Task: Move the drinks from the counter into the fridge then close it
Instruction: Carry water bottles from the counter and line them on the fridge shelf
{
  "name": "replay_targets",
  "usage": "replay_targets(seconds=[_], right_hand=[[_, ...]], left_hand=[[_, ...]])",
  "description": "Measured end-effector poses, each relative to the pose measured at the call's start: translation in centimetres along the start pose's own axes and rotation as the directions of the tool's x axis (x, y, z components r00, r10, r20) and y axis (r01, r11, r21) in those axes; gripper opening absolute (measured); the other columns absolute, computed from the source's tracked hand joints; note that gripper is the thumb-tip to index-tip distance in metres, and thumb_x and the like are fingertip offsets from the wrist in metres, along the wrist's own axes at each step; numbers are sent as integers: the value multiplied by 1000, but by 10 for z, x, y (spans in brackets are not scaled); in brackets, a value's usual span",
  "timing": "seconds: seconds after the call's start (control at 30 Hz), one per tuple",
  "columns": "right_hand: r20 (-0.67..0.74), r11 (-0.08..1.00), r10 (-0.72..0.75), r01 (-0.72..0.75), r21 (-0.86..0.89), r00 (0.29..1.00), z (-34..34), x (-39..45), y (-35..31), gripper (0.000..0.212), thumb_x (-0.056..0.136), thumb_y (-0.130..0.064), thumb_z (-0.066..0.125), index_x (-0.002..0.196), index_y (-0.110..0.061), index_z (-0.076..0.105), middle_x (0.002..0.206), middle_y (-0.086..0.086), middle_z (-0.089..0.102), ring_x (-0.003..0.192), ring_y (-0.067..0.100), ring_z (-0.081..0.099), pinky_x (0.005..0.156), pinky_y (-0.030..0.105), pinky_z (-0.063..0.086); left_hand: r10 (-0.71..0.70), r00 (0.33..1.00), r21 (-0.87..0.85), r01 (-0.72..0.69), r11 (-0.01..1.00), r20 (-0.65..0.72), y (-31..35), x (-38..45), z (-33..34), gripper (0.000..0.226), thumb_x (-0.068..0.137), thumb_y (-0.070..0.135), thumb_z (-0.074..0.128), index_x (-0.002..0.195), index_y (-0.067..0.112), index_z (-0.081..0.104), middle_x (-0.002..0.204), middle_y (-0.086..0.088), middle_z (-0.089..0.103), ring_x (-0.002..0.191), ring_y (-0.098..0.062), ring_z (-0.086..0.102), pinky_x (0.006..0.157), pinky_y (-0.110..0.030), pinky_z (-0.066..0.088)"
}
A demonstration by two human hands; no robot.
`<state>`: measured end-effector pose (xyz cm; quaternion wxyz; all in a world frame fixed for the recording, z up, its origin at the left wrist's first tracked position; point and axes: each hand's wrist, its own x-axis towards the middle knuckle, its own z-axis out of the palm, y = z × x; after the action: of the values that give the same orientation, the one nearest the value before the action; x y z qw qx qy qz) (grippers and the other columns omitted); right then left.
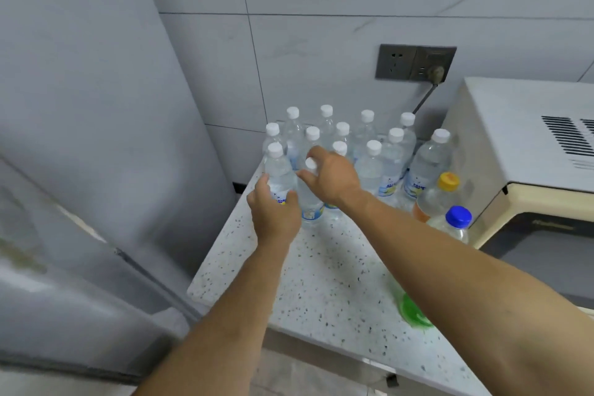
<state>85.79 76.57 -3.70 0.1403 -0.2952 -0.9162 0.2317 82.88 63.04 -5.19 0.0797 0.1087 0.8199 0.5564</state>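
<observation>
The left hand point(274, 214) is wrapped round the body of an upright clear bottle point(279, 170), white cap up, long axis vertical, at the near-left corner of the cluster of bottles point(369, 145) on the speckled bench point(321, 283). Just right of it, the right hand point(331, 175) curls over the top of a second upright bottle point(310, 199), its fingers round the neck by the cap. The grey fridge point(80, 138) stands left of both hands.

Head view, downward, close over counter point(321, 283)
</observation>
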Motion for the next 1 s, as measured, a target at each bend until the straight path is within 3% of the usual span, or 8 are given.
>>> replay_targets(seconds=[0.07,0.17,0.23,0.33,0.57,0.83,0.93,1.0], right_hand=[[-31,1000,-10,11,11,999,0,-11,9,29,93,-39,59,109,-15,53,90,8,56,83,31,57,64,31,36],[-42,999,-8,9,37,999,-1,-23,18,27,95,-36,59,109,-14,52,92,8,54,80,29,53,64,31,36],[-31,998,-9,11,55,999,0,-29,20,27,95,-36,60,110,-14,52,95,9,55,81,28,51,66,33,39],[-24,995,-2,4,99,1000,-2,-36,19,27,95,-35,60,110,-14,52,99,10,57,86,29,54,72,38,46],[-49,964,37,-23,263,998,-11,-62,21,20,89,-28,67,98,-13,58,90,4,60,83,23,56,70,33,45],[-66,890,152,-108,442,986,-19,-101,32,16,82,-29,74,84,-18,62,82,-1,65,77,18,59,64,27,45],[-158,898,134,-52,437,978,-14,-118,37,19,81,-31,76,81,-18,62,77,-5,61,77,18,56,62,25,38],[-254,907,110,7,421,961,-8,-128,40,21,79,-30,79,88,-17,65,84,-4,60,87,21,54,71,26,38]], left_hand=[[75,997,153,-74,985,1,9,18,9,62,88,24,66,145,26,39,140,-5,39,118,-25,51,90,-31,46],[184,983,391,-175,904,16,22,43,19,66,88,19,65,147,26,35,148,-8,30,130,-31,38,94,-36,40],[230,970,507,-239,828,82,28,56,23,64,90,17,61,147,27,33,153,-7,26,131,-33,33,98,-41,39],[244,953,579,-302,758,177,26,66,21,57,93,17,59,144,29,38,143,-5,38,123,-34,41,90,-41,42],[263,963,418,-263,870,58,14,37,7,21,89,13,64,109,18,62,113,-8,49,97,-32,57,73,-30,37],[328,944,148,-330,932,35,-4,-38,-25,51,84,16,70,124,37,46,111,8,59,93,-17,60,75,-34,50],[316,948,161,-317,935,32,-14,-60,-29,50,83,27,75,122,40,46,101,20,57,90,-7,56,70,-21,45],[361,932,177,-360,916,25,-24,-68,-26,45,85,28,72,124,33,50,110,16,58,101,-10,54,80,-23,45]])
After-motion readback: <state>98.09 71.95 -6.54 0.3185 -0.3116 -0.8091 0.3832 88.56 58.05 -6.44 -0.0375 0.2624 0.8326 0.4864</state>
